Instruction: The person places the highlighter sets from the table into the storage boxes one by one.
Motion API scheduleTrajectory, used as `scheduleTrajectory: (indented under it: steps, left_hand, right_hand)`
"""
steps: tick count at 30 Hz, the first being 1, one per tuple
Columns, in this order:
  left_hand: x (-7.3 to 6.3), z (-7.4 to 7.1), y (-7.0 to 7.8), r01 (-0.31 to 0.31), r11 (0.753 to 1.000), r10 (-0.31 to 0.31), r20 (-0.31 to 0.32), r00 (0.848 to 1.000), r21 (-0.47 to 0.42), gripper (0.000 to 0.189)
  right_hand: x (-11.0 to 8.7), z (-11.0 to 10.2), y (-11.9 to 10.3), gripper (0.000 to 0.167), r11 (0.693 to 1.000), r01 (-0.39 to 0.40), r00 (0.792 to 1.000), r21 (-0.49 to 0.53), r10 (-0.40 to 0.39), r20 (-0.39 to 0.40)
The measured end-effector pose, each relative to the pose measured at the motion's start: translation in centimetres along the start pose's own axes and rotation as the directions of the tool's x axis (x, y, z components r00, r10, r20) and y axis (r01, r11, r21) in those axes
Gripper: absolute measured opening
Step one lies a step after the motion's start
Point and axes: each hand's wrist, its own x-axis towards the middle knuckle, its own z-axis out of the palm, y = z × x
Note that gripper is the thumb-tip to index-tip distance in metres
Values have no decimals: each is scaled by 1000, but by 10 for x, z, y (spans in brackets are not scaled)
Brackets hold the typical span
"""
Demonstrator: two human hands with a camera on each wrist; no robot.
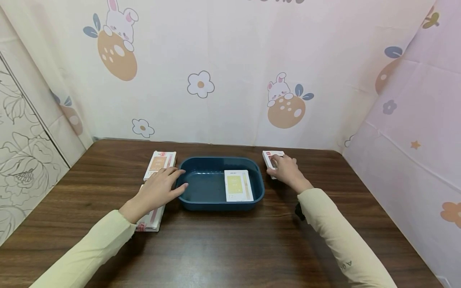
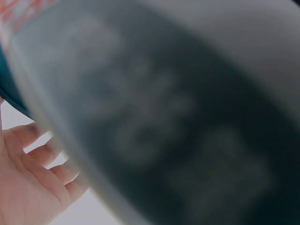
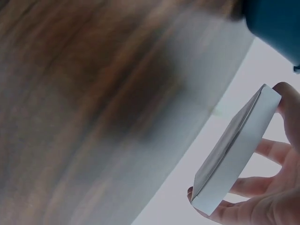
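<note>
A dark blue plastic tray (image 1: 201, 206) stands mid-table, with a white-and-yellow flat box (image 1: 239, 185) lying in its right half. To the tray's right, my right hand (image 1: 287, 172) grips a thin white box (image 1: 268, 157) between thumb and fingers. The right wrist view shows that box (image 3: 239, 150) edge-on in the hand (image 3: 262, 192). My left hand (image 1: 161, 187) hovers at the tray's left rim, fingers spread and holding nothing. Beneath and behind it lie a white-and-orange box (image 1: 158, 163) and another white box (image 1: 153, 220), partly hidden by the hand.
The dark wooden table (image 1: 223, 248) meets a patterned curtain (image 1: 234, 112) at the back and right. A white panel with line-drawn flowers (image 1: 21, 152) stands at the left. A blurred pale-edged surface (image 2: 150, 108) fills most of the left wrist view.
</note>
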Motion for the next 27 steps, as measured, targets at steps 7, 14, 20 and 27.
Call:
scheduleTrajectory:
  steps: [7, 14, 20, 27]
  left_hand:
    - [1, 0, 0, -4, 1000, 4, -6, 1000, 5, 54]
    - [0, 0, 1, 0, 1000, 0, 0, 1000, 5, 54]
    - [-1, -1, 1, -1, 1000, 1, -4, 1000, 7, 53]
    - [-1, 0, 2, -1, 1000, 1, -7, 1000, 9, 53]
  right_hand:
    - [-7, -16, -10, 51, 999, 45, 997, 17, -43, -70]
    - [-19, -30, -29, 50, 995, 72, 993, 64, -65, -101]
    - [-29, -36, -51, 51, 996, 71, 994, 55, -66, -90]
    - [-39, -35, -71, 52, 994, 94, 993, 53, -89, -83]
